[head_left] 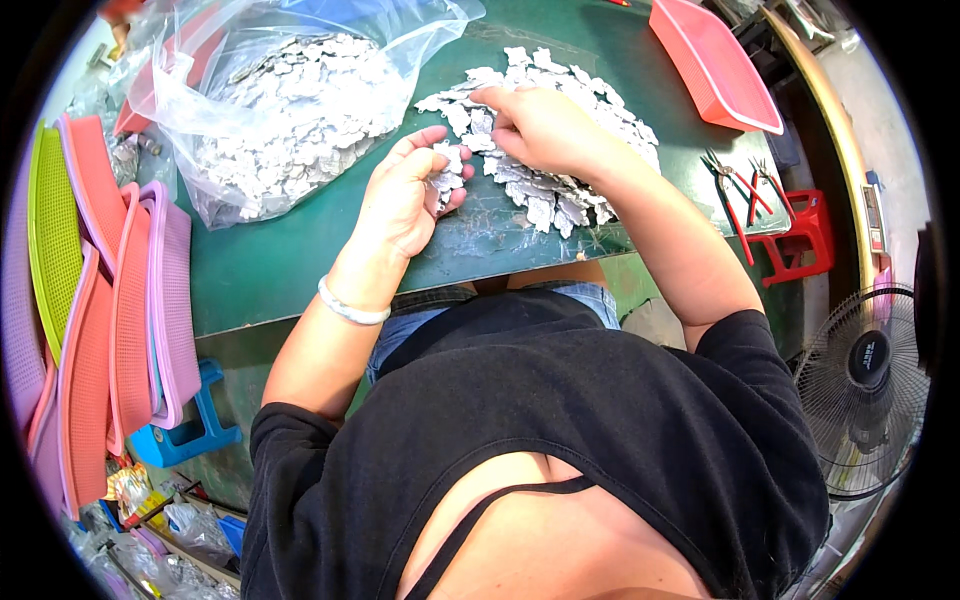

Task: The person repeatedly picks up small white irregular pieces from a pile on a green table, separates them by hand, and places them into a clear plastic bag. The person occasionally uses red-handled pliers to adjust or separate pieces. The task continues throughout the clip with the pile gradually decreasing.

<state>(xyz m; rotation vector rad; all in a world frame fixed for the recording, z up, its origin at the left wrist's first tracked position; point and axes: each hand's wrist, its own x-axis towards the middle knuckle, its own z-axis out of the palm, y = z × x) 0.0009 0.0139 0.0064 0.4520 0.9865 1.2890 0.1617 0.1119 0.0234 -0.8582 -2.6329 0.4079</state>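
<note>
A heap of small flat silver-grey metal pieces (590, 110) lies on the green table (280, 270). My left hand (405, 195) cups a small stack of these pieces (443, 180) at the heap's near left edge. My right hand (540, 125) rests on top of the heap, fingers curled and pinching among the pieces. A white bracelet (350, 308) circles my left wrist.
A clear plastic bag (290, 110) full of the same metal pieces lies at the table's left. A pink tray (715, 65) sits at the far right; red-handled pliers (740, 195) lie near the right edge. Stacked coloured trays (120, 300) stand left. A red stool (805, 235) and a fan (865, 385) stand right.
</note>
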